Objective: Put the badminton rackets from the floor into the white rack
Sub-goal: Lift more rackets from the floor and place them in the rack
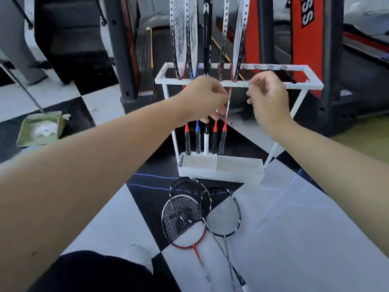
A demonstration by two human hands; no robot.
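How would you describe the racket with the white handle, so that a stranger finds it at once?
Look at the white rack standing on the checkered floor. Five rackets stand upright in its left half, and the racket with the white handle is the middle one. Its neighbours all have black grips.

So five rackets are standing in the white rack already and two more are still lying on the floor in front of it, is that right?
Not quite. The head view shows three rackets on the floor, their heads overlapping, not two. The rest holds: five rackets stand in the white rack, and the left hand is on the shaft of the rightmost one.

5 rackets racked (228, 106), 3 on floor (183, 220), 1 rack (273, 84)
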